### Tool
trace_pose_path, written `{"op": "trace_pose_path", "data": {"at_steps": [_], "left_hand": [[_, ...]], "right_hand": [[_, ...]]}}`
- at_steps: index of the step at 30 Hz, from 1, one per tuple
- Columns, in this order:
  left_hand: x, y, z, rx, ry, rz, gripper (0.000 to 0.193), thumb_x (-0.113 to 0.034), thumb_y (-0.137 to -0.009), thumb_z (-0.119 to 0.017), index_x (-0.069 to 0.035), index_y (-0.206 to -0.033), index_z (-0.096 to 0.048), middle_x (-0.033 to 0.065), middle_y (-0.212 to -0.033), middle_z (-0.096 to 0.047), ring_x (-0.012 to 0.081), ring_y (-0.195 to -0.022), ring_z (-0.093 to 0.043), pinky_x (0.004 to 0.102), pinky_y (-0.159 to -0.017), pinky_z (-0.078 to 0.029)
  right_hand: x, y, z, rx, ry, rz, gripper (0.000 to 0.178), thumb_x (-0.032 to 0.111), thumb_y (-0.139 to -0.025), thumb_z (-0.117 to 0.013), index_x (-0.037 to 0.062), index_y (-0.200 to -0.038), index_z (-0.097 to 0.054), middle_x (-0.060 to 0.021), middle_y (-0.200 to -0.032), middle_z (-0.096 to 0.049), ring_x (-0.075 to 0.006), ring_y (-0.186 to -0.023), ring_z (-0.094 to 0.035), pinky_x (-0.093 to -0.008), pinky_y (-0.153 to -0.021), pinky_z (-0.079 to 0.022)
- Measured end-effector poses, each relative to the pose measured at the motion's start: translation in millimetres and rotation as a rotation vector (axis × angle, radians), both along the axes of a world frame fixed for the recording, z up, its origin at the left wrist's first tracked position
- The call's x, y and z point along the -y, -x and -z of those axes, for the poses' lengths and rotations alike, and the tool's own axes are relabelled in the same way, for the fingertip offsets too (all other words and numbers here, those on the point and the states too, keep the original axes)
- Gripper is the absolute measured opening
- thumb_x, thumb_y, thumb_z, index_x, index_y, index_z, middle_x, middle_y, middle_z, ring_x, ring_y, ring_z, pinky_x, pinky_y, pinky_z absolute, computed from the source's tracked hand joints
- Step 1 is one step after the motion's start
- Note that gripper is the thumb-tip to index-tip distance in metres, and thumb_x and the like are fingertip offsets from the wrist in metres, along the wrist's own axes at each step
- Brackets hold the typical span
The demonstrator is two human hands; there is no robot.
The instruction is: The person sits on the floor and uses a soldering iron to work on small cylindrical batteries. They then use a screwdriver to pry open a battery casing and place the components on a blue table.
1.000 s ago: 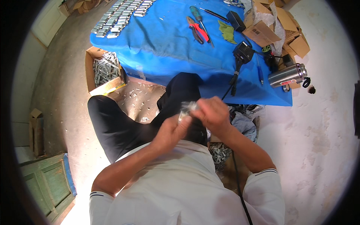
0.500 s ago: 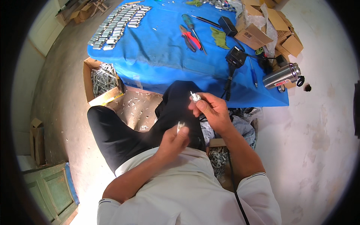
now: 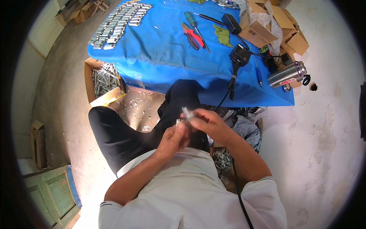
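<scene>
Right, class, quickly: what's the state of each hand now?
Left hand: closed, holding a small whitish part.
Right hand: closed, holding a pale piece, too blurred to identify.

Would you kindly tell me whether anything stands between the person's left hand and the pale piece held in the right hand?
Nothing visible does: the left hand, pinching a small whitish part, is close beside the right hand and its blurred pale piece. Whether the two parts touch is too blurred to tell.
</scene>
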State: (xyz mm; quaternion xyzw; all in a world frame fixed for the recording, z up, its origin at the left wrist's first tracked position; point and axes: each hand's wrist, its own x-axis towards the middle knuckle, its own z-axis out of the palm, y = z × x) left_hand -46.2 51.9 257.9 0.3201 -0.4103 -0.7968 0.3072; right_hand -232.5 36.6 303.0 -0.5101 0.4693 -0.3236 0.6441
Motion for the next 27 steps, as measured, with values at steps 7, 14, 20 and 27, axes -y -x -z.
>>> {"op": "trace_pose_path", "data": {"at_steps": [7,14,20,27], "left_hand": [[0,2,5,0.058,-0.080,0.088,0.066,-0.070,-0.091,-0.024,-0.009,-0.083,-0.046,0.0024,-0.063,-0.048,0.0077,-0.050,-0.040,0.0207,-0.042,-0.029],[-4,13,-10,-0.043,-0.288,0.153,0.079,-0.080,-0.083,-0.015,-0.008,-0.084,-0.050,0.0049,-0.065,-0.049,0.0113,-0.051,-0.044,0.0224,-0.042,-0.032],[4,5,17,-0.184,-0.402,0.197,0.080,-0.082,-0.082,-0.021,-0.007,-0.077,-0.050,0.0067,-0.064,-0.048,0.0152,-0.048,-0.038,0.0247,-0.045,-0.030],[15,-9,24,-0.140,-0.593,0.024,0.065,-0.068,-0.093,-0.028,-0.010,-0.070,-0.046,0.0043,-0.059,-0.043,0.0132,-0.047,-0.032,0.0253,-0.046,-0.029]], "right_hand": [[-8,0,6,0.132,-0.095,-0.056,0.042,0.032,-0.089,-0.066,-0.0008,-0.116,-0.060,-0.0071,-0.104,-0.065,-0.0146,-0.098,-0.061,-0.0298,-0.090,-0.047],[-20,0,0,0.244,-0.196,0.027,0.035,0.023,-0.091,-0.064,-0.0032,-0.114,-0.059,-0.0067,-0.088,-0.065,-0.0143,-0.071,-0.063,-0.0287,-0.068,-0.052],[-24,21,0,0.360,-0.142,0.301,0.030,0.019,-0.090,-0.063,-0.0029,-0.111,-0.063,-0.0117,-0.106,-0.066,-0.0171,-0.095,-0.063,-0.0334,-0.087,-0.051],[-63,116,-11,0.319,0.177,0.703,0.028,0.020,-0.092,-0.059,-0.0016,-0.111,-0.060,-0.0149,-0.106,-0.065,-0.0205,-0.092,-0.063,-0.0330,-0.080,-0.052]]}}
